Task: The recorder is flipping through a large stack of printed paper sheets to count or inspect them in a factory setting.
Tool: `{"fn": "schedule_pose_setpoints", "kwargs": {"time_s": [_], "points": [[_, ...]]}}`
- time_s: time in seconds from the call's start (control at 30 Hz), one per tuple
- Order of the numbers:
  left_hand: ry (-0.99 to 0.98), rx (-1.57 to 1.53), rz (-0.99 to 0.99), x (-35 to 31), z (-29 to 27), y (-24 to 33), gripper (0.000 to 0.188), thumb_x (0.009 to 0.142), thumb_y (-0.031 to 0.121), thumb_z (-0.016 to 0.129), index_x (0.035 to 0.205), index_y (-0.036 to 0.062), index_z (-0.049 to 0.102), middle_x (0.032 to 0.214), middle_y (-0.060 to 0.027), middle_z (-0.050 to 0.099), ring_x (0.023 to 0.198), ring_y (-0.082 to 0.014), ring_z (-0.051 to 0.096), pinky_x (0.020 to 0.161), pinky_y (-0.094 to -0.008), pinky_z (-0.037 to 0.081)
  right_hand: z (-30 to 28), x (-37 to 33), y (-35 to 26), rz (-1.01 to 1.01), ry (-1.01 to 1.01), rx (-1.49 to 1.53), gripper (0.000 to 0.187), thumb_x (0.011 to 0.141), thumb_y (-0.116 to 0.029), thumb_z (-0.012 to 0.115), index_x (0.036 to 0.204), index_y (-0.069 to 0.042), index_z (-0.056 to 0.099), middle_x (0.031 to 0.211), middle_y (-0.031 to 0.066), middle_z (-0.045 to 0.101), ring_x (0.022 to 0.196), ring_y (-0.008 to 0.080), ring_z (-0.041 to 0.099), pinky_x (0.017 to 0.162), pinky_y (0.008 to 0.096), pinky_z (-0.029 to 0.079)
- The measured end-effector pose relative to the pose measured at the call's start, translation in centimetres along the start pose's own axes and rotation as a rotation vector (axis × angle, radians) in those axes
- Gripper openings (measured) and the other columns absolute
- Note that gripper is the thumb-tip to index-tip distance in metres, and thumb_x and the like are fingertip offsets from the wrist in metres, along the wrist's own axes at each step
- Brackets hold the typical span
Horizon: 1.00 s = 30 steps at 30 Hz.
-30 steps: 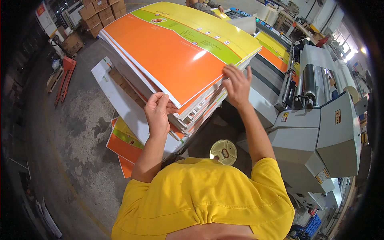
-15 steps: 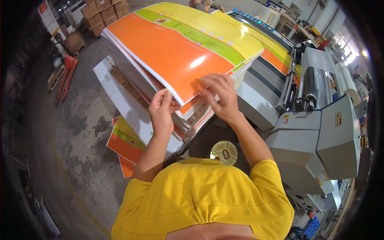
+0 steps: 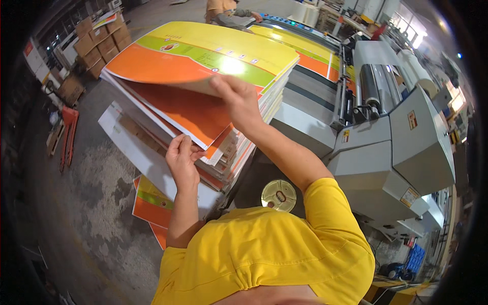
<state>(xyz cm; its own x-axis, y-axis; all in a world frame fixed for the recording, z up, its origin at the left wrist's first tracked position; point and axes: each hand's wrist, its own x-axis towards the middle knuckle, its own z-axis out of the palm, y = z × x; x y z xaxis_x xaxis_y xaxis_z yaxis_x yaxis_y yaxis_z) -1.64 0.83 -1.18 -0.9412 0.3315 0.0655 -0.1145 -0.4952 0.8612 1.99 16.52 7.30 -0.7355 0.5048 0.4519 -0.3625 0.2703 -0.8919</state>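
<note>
A tall stack of large printed sheets (image 3: 203,117), orange, green and yellow, fills the middle of the view. My right hand (image 3: 239,99) grips the near edge of the top sheet (image 3: 203,56) and holds it lifted off the stack. My left hand (image 3: 182,160) pinches the near corner of the sheets below, at the stack's front edge. My yellow shirt (image 3: 269,259) fills the bottom of the picture.
A grey machine (image 3: 396,147) with rollers stands to the right, with printed sheets on its feed bed (image 3: 315,56). A round brass disc (image 3: 278,195) lies below the stack. More sheets (image 3: 152,206) lie on the floor. Cardboard boxes (image 3: 101,43) and another person (image 3: 226,12) are far back.
My right hand moved left along the edge and lifted the top sheet up from the stack. My left hand stayed at the front corner.
</note>
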Motion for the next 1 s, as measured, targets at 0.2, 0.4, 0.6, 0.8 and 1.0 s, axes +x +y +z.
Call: {"fn": "schedule_pose_setpoints", "kwargs": {"time_s": [0.2,0.4,0.6,0.8,1.0], "points": [[-0.018,-0.052,-0.003,-0.2,1.2,0.4,0.013,0.085,0.0,0.054,0.097,-0.0014,0.055,0.079,-0.0038,0.057,0.059,-0.0098,0.056,0.051,-0.0226,0.052,-0.1,-1.5,1.0,-0.88,-0.237,-0.393,0.014,0.081,-0.009,0.062,0.094,-0.003,0.064,0.093,0.0078,0.065,0.083,0.0233,0.06,0.072,0.0335,0.048],[-0.037,-0.034,0.003,0.0,0.1,0.4,0.006,0.085,0.002,0.055,0.091,-0.0002,0.053,0.078,-0.0039,0.057,0.058,-0.0077,0.054,0.05,-0.0224,0.052,-0.7,-4.1,3.8,-0.752,-0.342,-0.59,0.021,0.081,-0.018,0.063,0.097,-0.004,0.064,0.1,0.0088,0.063,0.095,0.0256,0.058,0.081,0.0373,0.046],[-0.11,-0.049,0.027,0.0,0.2,1.8,0.016,0.09,0.009,0.053,0.101,-0.0032,0.055,0.086,-0.0078,0.061,0.067,-0.0107,0.06,0.054,-0.0237,0.055,-1.3,-4.3,3.1,-1.022,-0.317,-0.71,0.031,0.081,-0.023,0.066,0.107,-0.006,0.062,0.112,0.0094,0.059,0.097,0.0268,0.058,0.084,0.0391,0.045],[-0.127,0.105,0.017,-0.5,-0.1,2.9,0.028,0.094,0.017,0.05,0.111,-0.0046,0.054,0.1,-0.0163,0.061,0.081,-0.0193,0.063,0.064,-0.0271,0.055,-0.3,-2.3,1.5,-0.638,-0.172,-0.397,0.02,0.08,-0.01,0.064,0.099,-0.004,0.065,0.103,0.0095,0.064,0.09,0.0265,0.059,0.077,0.0358,0.047],[0.036,0.738,0.644,0.1,-0.8,2.3,0.03,0.092,0.019,0.048,0.115,-0.0003,0.055,0.122,-0.0175,0.052,0.108,-0.0284,0.052,0.089,-0.0377,0.043,-0.7,-5.0,4.7,-0.693,-0.406,-0.697,0.034,0.082,-0.03,0.062,0.106,-0.004,0.061,0.107,0.0106,0.061,0.097,0.0289,0.057,0.084,0.0406,0.046]]}}
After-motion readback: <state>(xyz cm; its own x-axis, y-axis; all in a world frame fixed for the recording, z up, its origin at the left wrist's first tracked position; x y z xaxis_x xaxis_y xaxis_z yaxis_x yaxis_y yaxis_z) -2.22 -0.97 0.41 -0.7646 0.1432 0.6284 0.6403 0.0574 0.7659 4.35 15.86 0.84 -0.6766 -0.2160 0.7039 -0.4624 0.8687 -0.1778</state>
